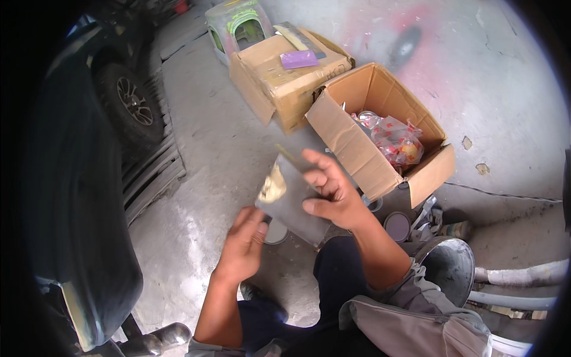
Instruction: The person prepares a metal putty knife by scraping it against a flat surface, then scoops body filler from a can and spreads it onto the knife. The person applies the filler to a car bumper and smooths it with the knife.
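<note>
A flat grey board (pixel 297 211) is held tilted in front of me, blurred by motion. A lump of beige paste, like body filler (pixel 273 185), sits near its upper left edge. My right hand (pixel 336 193) grips the board's right side, thumb lying over the face and fingers curled at the edge. Close to the lower left corner, my left hand (pixel 241 244) is closed with thumb and fingers together. Whatever it pinches is too blurred and hidden to name. Below the board, a round can (pixel 276 233) with a pale top stands on the floor, partly covered.
An open cardboard box (pixel 351 143) holds plastic bags and cans. Beside it, another carton (pixel 262 65) carries a purple block (pixel 299 59) and a flat strip. A paint-spattered stool (pixel 229 24) stands behind. At left is a dark vehicle (pixel 89 208); at right, a metal bucket (pixel 449 268).
</note>
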`<state>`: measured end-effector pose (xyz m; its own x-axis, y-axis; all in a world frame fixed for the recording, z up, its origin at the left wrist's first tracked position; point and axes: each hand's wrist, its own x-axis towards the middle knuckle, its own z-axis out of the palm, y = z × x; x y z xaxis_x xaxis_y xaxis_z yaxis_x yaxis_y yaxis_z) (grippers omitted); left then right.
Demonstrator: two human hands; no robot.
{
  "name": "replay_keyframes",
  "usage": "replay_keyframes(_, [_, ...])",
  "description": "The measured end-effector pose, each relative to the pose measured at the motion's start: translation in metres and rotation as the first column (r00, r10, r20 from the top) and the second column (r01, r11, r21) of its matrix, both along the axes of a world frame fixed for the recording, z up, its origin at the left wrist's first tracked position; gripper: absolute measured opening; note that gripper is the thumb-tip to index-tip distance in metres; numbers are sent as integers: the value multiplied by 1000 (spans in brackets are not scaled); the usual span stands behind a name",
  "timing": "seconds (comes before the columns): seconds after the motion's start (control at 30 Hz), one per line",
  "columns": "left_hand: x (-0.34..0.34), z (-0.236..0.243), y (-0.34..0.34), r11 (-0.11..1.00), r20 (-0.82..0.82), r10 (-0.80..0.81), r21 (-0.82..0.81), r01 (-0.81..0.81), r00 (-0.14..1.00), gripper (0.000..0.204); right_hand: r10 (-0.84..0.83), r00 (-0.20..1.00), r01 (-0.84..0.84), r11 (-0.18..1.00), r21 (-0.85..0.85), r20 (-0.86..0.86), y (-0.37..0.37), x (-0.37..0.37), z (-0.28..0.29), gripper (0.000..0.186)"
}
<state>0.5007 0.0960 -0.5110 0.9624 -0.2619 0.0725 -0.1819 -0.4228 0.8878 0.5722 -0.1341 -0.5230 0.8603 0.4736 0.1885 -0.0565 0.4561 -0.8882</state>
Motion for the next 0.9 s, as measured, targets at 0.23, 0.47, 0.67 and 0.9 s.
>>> replay_keyframes(0.23, [8,-10,21,857,-327,1,-487,-169,945,38,-107,810,254,950,-180,577,-18,2,33,87])
replay_keyframes(0.47, [5,-8,28,774,-256,-101,-627,-86,961,38,168,691,114,935,-335,703,-1,-8,32,86])
replay_keyframes(0.67, [-2,-17,37,827,-304,-47,-546,-133,952,37,258,720,141,854,-501,644,-4,-2,16,80])
replay_keyframes(0.9, [-1,-18,35,714,-256,-8,-679,-173,967,38,55,953,124,826,-550,297,-37,7,-60,75])
